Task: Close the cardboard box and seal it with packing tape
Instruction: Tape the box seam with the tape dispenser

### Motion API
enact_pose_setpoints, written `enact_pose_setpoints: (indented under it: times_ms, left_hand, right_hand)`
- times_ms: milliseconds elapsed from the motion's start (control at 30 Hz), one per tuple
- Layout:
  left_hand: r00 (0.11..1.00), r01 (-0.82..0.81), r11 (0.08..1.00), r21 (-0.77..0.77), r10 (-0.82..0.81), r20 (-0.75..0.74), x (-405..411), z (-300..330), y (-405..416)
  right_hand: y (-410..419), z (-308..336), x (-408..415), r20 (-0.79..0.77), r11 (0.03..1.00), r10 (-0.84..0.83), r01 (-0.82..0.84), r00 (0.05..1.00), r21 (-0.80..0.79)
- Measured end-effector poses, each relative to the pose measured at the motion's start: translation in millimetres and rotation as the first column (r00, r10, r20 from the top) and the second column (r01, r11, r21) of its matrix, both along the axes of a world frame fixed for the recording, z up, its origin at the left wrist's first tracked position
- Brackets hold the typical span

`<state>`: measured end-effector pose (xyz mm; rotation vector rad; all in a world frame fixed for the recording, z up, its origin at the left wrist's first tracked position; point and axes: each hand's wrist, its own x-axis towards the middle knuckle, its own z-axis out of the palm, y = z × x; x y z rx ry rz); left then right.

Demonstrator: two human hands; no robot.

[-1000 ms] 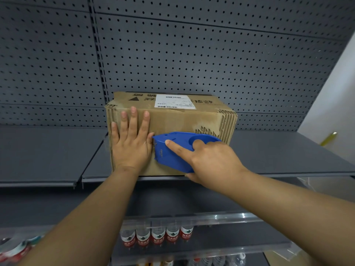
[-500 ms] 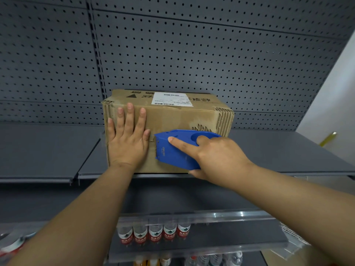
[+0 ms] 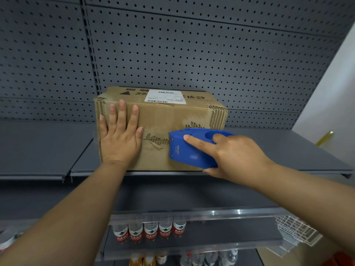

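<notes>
A worn cardboard box [image 3: 172, 116] with a white shipping label on top stands on a grey shelf [image 3: 278, 150], its flaps shut, facing me. My left hand [image 3: 121, 137] lies flat with fingers spread on the left half of the front face. My right hand [image 3: 232, 154] grips a blue tape dispenser [image 3: 188, 150] pressed against the front face at its right half, index finger stretched along the top. A torn horizontal seam [image 3: 155, 140] with ragged paper shows between the two hands. The tape itself is not discernible.
A grey pegboard wall [image 3: 192, 54] rises behind the box. Lower shelves hold rows of water bottles [image 3: 149, 230] with red labels behind a clear rail. A white wire basket [image 3: 295, 231] sits at the lower right. A white wall [image 3: 330, 96] stands at the right.
The right hand has drawn the blue dispenser to the right across the front face, away from the left hand, uncovering the torn seam. The left hand stays flat on the box.
</notes>
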<state>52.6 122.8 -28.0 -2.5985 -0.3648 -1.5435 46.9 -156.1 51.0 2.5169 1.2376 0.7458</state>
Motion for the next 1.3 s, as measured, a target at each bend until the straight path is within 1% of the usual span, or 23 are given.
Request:
enact_pose_setpoints:
  times_ms: [100,267,400,567,733,867,900,933,967,1033,1067,1133,1300]
  left_hand:
    - [1.0,0.001,1.0,0.0,-0.001,0.023,0.9,-0.5,-0.1]
    - [1.0,-0.004,1.0,-0.009,0.004,0.012,0.1,0.5,-0.9]
    - [1.0,-0.014,1.0,-0.006,0.014,-0.002,-0.7,1.7,-1.2]
    - [1.0,0.002,0.997,-0.073,-0.003,-0.023,-2.4,1.3,-3.1]
    - [0.993,0.093,0.989,-0.119,-0.084,0.078,-8.0,6.5,-11.7]
    - [0.981,0.089,0.981,-0.17,-0.057,0.186,-4.5,9.1,-33.2]
    - [0.978,0.097,0.987,-0.13,-0.071,0.194,-0.7,9.8,-42.0]
    - [0.977,0.106,0.994,-0.04,-0.096,0.191,4.2,9.9,-51.1]
    - [0.976,0.115,0.99,0.084,-0.129,0.176,9.9,8.8,-58.8]
    - [0.976,0.129,0.94,0.315,-0.176,0.127,21.8,3.6,-67.9]
    - [0.976,0.13,0.917,0.377,-0.186,0.116,27.1,1.0,-69.0]
    - [0.975,0.118,0.897,0.426,-0.186,0.121,34.9,-2.7,-67.8]
    - [0.974,0.09,0.882,0.462,-0.176,0.145,42.3,-3.8,-62.7]
  right_hand:
    - [-10.3,-0.9,4.8,0.019,1.0,0.021,-0.021,1.0,0.013]
    - [-28.6,3.4,7.6,-0.012,0.999,-0.022,0.022,1.0,0.026]
    - [-35.6,1.4,12.1,0.011,0.999,-0.041,0.041,0.999,0.022]
    - [-26.3,-8.6,10.1,0.033,0.997,-0.074,0.073,0.997,0.026]
    - [-24.6,-17.9,8.5,0.045,0.996,-0.082,0.081,0.996,0.027]
    - [-23.0,-17.6,8.2,0.056,0.997,-0.077,0.075,0.995,0.033]
    - [-23.0,-17.6,7.8,0.057,0.997,-0.077,0.074,0.995,0.037]
    - [-22.8,-17.7,7.5,0.053,0.997,-0.076,0.074,0.996,0.037]
    - [-22.9,-17.5,7.2,0.052,0.997,-0.077,0.075,0.996,0.036]
    - [-23.4,-16.0,7.6,0.053,0.997,-0.074,0.072,0.996,0.035]
    - [-24.2,-14.7,8.3,0.054,0.997,-0.07,0.068,0.996,0.036]
    - [-25.4,-12.2,10.0,0.063,0.997,-0.073,0.071,0.995,0.037]
    - [-29.6,-9.1,17.1,0.062,0.998,-0.04,0.037,0.997,0.049]
